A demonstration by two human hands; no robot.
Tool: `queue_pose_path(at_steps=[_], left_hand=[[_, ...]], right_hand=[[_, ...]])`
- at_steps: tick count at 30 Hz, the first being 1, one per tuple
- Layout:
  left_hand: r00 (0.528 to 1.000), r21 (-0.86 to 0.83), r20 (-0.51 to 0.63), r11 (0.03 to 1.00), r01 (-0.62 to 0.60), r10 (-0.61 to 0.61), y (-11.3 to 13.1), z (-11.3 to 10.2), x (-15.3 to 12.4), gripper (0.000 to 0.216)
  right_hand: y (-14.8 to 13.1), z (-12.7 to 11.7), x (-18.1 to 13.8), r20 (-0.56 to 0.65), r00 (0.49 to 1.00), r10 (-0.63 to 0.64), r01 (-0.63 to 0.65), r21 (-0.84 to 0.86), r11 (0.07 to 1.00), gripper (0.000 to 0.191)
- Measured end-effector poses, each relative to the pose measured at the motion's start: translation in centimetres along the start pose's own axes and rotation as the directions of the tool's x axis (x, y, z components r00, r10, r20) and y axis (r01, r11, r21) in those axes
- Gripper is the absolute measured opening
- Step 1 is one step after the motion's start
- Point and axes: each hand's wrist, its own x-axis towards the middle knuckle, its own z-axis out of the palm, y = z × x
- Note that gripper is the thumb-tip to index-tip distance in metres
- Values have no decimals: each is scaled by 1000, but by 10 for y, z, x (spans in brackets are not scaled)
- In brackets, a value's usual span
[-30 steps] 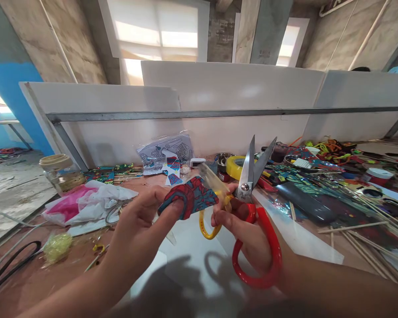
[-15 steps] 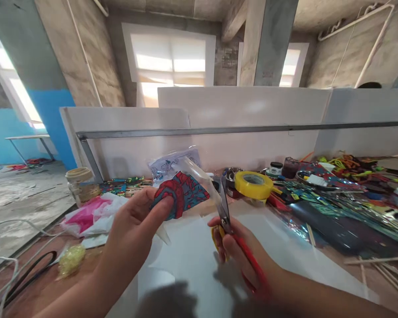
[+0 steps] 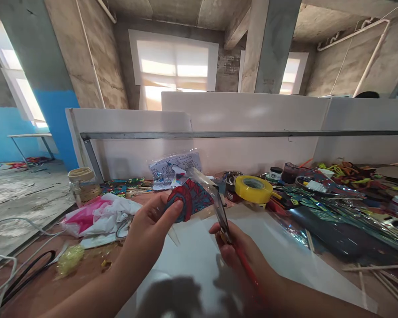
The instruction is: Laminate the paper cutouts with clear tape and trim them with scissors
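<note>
Between the thumb and fingers of my left hand (image 3: 154, 223) is a red and blue-grey patterned cutout piece (image 3: 199, 198), held above the white sheet. Clear plastic film (image 3: 202, 179) sticks out beyond its upper right edge, and a pale pointed bit hangs below. My right hand (image 3: 240, 249) is closed around red-handled scissors (image 3: 221, 216), their blades pointing up and away. The blades lie against the film at the cutout's right side and look nearly together. Fingers hide most of the handle loops.
A white sheet (image 3: 185, 260) covers the table's middle. Behind it stand a yellow tape roll (image 3: 268, 190) and a printed sheet in clear plastic (image 3: 161, 170). Left are a jar (image 3: 82, 185), a pink-and-white plastic bag (image 3: 96, 216) and cables; right, a dark sheet (image 3: 331, 229) and sticks (image 3: 394, 282).
The scissor blades have come closer together along the film, and the yellow inner handle is now mostly hidden. The cutout has moved slightly right and down, turning a little.
</note>
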Motion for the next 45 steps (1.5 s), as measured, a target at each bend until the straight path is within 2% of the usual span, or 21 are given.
queue_pose_path(at_steps=[6, 12, 27, 33, 40, 45], left_hand=[[1000, 60, 10, 998, 1, -2, -3, 2, -1, 30], [1000, 28, 12, 1000, 10, -11, -8, 3, -2, 33], [998, 108, 43, 994, 31, -36, -17, -3, -1, 36], [999, 138, 23, 990, 34, -37, -11, -2, -2, 34], [999, 150, 11, 988, -31, 30, -4, -1, 0, 34], [999, 176, 0, 983, -48, 48, 3, -2, 3, 30]], right_hand=[[-7, -1, 0, -4, 1000, 1, -1, -46, 999, 80], [-3, -4, 2, 22, 999, -48, 49, -57, 997, 68], [-10, -3, 1, -16, 999, -43, 42, -43, 998, 76], [-12, -3, 1, -13, 1000, 4, -5, -9, 1000, 74], [-15, -2, 5, -5, 999, 46, -46, 27, 999, 79], [-17, -4, 5, -7, 999, 40, -40, -11, 999, 67]])
